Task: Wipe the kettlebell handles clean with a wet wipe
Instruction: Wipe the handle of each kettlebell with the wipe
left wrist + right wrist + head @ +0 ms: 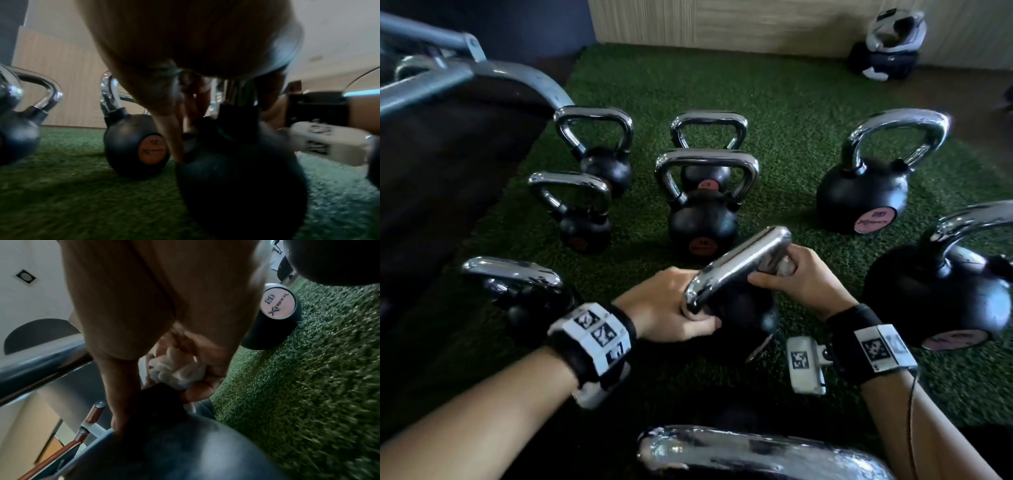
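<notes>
**Kettlebell under both hands, wipe at the handle's right leg**

We note a black round-bodied kettlebell with a polished chrome loop handle [736,265] standing on the green artificial-turf mat [801,102], nearest the person and central in the group; its handle top runs diagonally in the head view and reflects bright streaks; the body is matt black and partly shadowed. The left hand [674,308] has its fingers curled round the handle's left leg where it meets the body. The right hand [794,277] is clenched about the handle's right leg, with a crumpled white wet wipe [176,368] bunched between fingers and metal; the right wrist view shows the wipe pressed just above the black collar of the kettlebell.

Around it stand other black kettlebells with chrome handles; one directly behind bears a red round label [702,246]; a larger one to the right carries a pink round label [875,219]. A dark padded bench with a grey metal frame [448,113] occupies the left side; both wrists wear black straps with white marker blocks.
</notes>
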A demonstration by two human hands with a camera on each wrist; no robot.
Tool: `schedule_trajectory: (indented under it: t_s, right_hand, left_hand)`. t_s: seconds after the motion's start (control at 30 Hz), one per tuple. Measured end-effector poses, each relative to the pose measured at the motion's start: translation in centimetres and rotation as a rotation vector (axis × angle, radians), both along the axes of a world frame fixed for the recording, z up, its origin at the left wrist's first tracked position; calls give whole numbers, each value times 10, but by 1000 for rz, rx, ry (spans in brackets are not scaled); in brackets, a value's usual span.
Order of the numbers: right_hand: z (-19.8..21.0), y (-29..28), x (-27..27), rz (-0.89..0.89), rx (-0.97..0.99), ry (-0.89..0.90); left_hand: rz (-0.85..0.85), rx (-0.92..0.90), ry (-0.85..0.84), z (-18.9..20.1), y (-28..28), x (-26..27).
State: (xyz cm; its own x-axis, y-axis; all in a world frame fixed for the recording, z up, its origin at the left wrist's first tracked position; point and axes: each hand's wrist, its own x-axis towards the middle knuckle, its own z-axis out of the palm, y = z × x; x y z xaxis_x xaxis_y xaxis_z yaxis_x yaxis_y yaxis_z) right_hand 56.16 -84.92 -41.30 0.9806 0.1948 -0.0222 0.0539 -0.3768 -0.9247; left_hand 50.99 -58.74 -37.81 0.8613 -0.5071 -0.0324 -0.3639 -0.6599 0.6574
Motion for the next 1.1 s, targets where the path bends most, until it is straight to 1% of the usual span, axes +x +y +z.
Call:
schedule_trajectory:
  t_s: [0.07,0.2,0.27,0.33,0.4,0.43,0.5,0.57,0.6,0.7,0.83,0.93,1.03,1.1]
  right_hand:
    - [-4,-5,-15,-60,-14,-17]
    - [-3,-5,-48,-137,-80,-123]
    - [0,-2,-57,-149,-112,-167]
    - [0,-1,-60,-167,-151,-180]
    - [0,-1,-59,-178,-192,-154]
    - [1,-3,-58,-170,-220,-129]
    - [6,-8,-58,-108,-242,-68]
    - [19,-16,-64,-65,-256,-25]
    - [28,-22,-69,-76,-303,-32]
    - [60,-46,-91,-155,-427,-67]
    - [108,-57,-136,-254,-457,-49]
    - [139,-40,-178,-320,-466,-27]
    - [160,-16,-217,-360,-451,-2]
    - [171,-3,-238,-388,-413,4]
  left_hand:
    - [-39,7,141,5,12,18]
    - [-47,-76,313,4,29,40]
    - [-47,-57,305,3,30,36]
    - [19,-15,236,-2,31,32]
    - [89,16,206,0,31,22]
    - [127,65,201,3,32,16]
    - [185,256,216,12,34,3]
    - [174,418,197,22,36,-15]
    - [159,434,169,24,36,-24]
    - [145,317,140,29,34,-48]
    - [91,110,182,38,32,-68]
    - [15,-2,254,38,35,-84]
    - [-72,-44,338,31,37,-104]
    - [-82,-105,361,26,38,-121]
